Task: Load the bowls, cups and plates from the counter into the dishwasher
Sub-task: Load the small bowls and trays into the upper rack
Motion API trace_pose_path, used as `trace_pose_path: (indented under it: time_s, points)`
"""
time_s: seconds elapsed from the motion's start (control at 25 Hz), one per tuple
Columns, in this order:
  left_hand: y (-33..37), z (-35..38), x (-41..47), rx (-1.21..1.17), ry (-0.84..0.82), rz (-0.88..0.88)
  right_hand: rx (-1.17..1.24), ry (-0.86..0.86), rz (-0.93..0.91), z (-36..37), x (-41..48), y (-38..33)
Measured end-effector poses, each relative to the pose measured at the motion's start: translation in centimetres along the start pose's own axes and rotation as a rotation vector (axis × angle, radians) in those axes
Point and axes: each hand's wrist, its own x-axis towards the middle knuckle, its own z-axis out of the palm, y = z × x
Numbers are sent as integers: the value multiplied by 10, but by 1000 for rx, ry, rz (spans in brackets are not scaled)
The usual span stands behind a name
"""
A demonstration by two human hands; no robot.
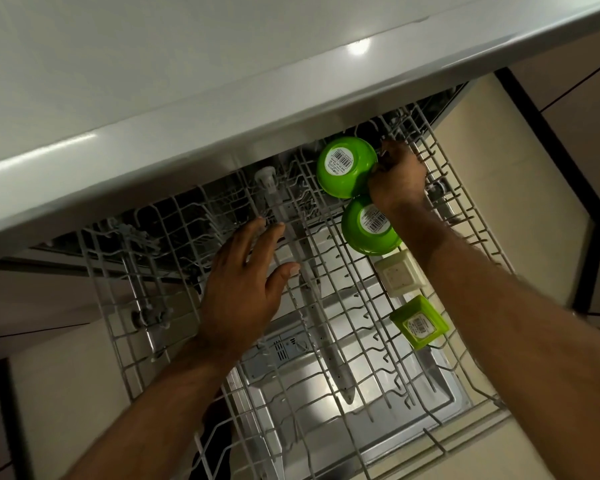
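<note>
Rack: pulled-out wire dishwasher rack (329, 327) fills the middle of the view, part of it still under the edge of the pale bench (153, 109) above it.
Far bowl: a green bowl (345, 167) sits upside down at the far right of the rack, barcode sticker on its base facing up.
Near bowl: a second green bowl (369, 226), also upside down with a sticker on its base, lies just in front of the first, touching or nearly touching it.
Cream cup: a square cream cup (400, 273) stands upside down just nearer than the second bowl, along the right side of the rack.
Green cup: a square green cup (420, 322) with a barcode sticker is tipped over the wires nearest the camera in that same row.
Right hand: the right hand (397, 174) is curled closed against the right edge of the far bowl, by the rack wires; whether the fingers pinch the bowl's rim or a wire cannot be told.
Left hand: the left hand (246, 282) is spread flat, palm down, fingers apart over the middle of the rack, holding nothing.
Spray arm: a grey spray arm (312, 299) shows through the wires below the rack.
</note>
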Motion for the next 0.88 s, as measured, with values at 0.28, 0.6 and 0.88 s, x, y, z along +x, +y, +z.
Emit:
trace_pose_path:
  time_s: [0.28,0.6,0.88]
  points:
    - [7,-16,-1,198,-118,-86,-562,-61,-463,-1,-75,2]
    - [56,-82,-10,202,-157,-112,-552,-32,-545,-35,-170,-42]
    - [98,-163,-38,160,-19,-94,-538,49,-732,-82,-231,-114]
